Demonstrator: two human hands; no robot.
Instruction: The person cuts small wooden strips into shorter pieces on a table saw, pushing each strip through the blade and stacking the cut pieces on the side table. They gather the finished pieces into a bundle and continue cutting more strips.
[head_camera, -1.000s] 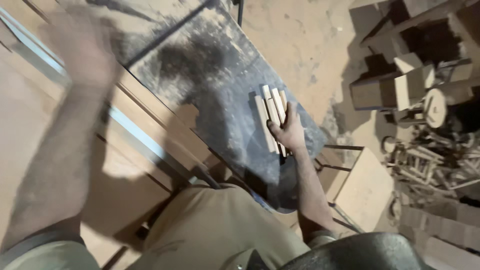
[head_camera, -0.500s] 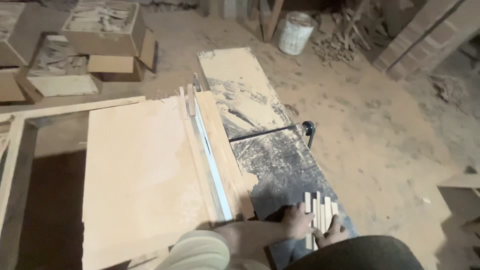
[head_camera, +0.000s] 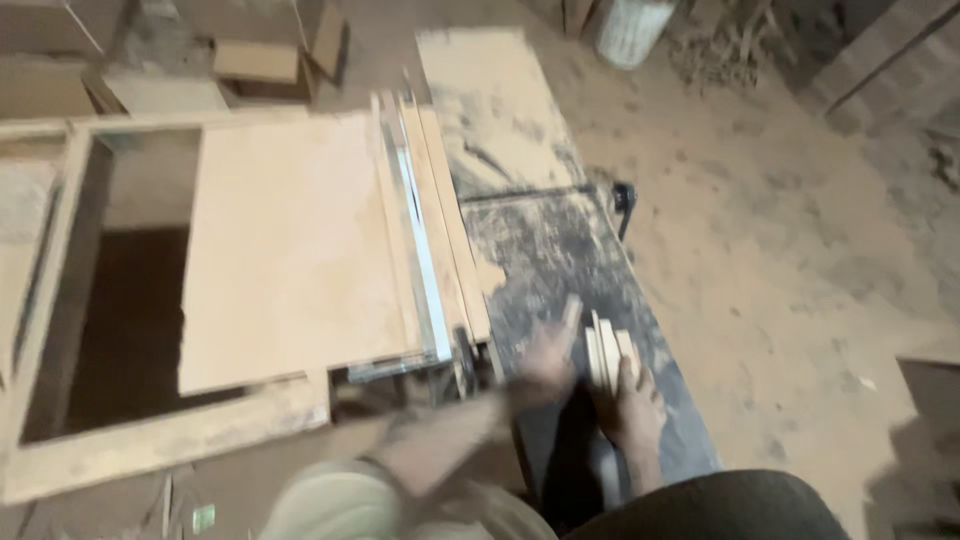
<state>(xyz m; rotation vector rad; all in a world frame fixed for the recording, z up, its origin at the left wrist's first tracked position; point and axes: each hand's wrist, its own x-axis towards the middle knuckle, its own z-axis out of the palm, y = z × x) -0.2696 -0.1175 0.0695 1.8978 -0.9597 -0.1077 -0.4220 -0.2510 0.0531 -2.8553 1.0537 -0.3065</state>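
Dusty saw table (head_camera: 560, 250); right hand (head_camera: 628, 405) clasps wood strips (head_camera: 605, 345).

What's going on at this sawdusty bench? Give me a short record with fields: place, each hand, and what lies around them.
place: a workshop with a sawdust-covered floor
left hand: blurred, reaching to the small wooden strips; grip cannot be told
right hand: rests against the same strips on the dark dusty board
beside them: a large pale panel with a metal rail along its edge
further off: a white bucket, cardboard boxes
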